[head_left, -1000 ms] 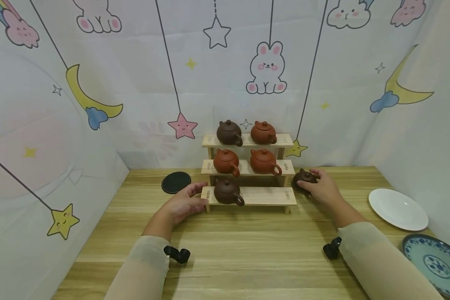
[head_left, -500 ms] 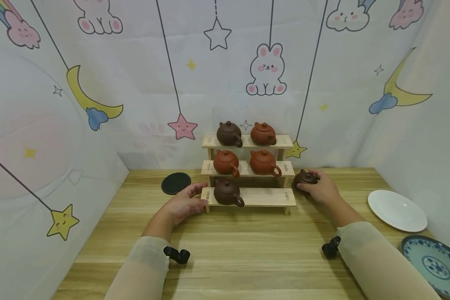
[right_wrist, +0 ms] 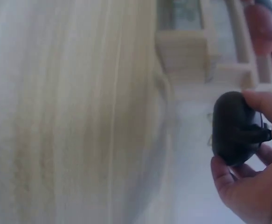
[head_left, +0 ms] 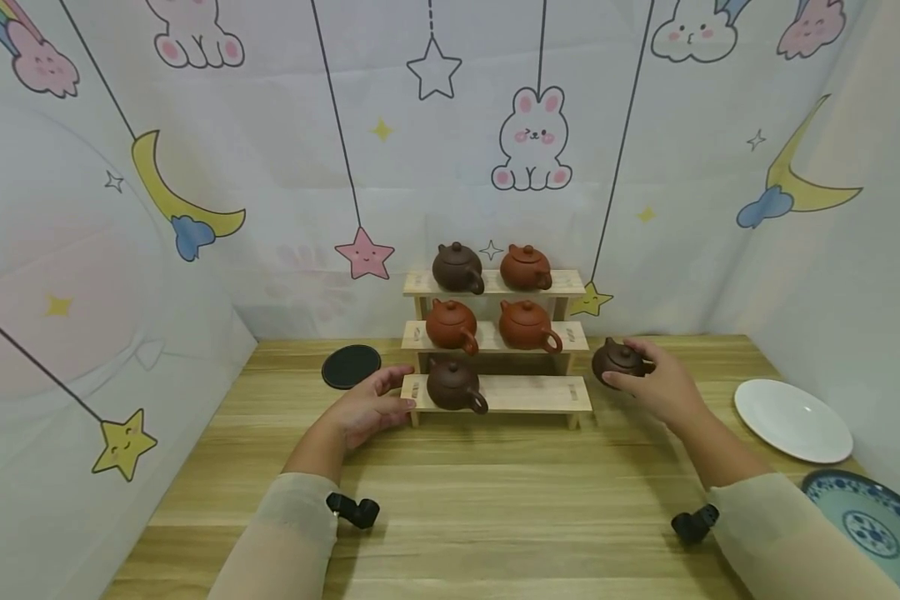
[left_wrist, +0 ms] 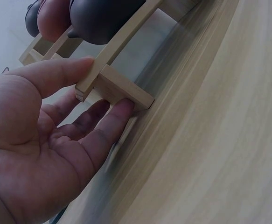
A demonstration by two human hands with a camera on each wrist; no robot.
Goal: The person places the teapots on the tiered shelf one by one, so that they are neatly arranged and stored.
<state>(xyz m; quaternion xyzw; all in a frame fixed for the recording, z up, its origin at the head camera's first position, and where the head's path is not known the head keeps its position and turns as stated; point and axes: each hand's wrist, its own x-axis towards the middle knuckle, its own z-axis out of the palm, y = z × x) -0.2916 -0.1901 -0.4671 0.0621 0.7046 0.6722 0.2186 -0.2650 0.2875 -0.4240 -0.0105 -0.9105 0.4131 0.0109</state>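
Observation:
My right hand [head_left: 663, 384] grips a small dark brown teapot [head_left: 617, 360] by its sides, just right of a three-tier wooden stand [head_left: 528, 393]. In the right wrist view the teapot [right_wrist: 236, 128] is held off the table between thumb and fingers. My left hand [head_left: 371, 407] holds the left end of the stand's lowest tier. In the left wrist view its thumb lies on the board [left_wrist: 96, 77] and a fingertip touches the leg [left_wrist: 124, 86]. Another dark teapot [head_left: 453, 385] sits on the bottom tier's left. Two red-brown teapots [head_left: 452, 325] [head_left: 527, 325] fill the middle tier.
The top tier bears a dark teapot [head_left: 457, 268] and a red-brown one [head_left: 526, 268]. A round black coaster [head_left: 351, 367] lies behind my left hand. At the right are a white plate [head_left: 792, 421] and a blue-patterned plate [head_left: 873, 533]. A printed cloth [head_left: 285, 167] hangs behind the table.
My right hand has raised the dark teapot from the table and shifted slightly right, its forearm swinging outward. The left hand stays at the stand's end.

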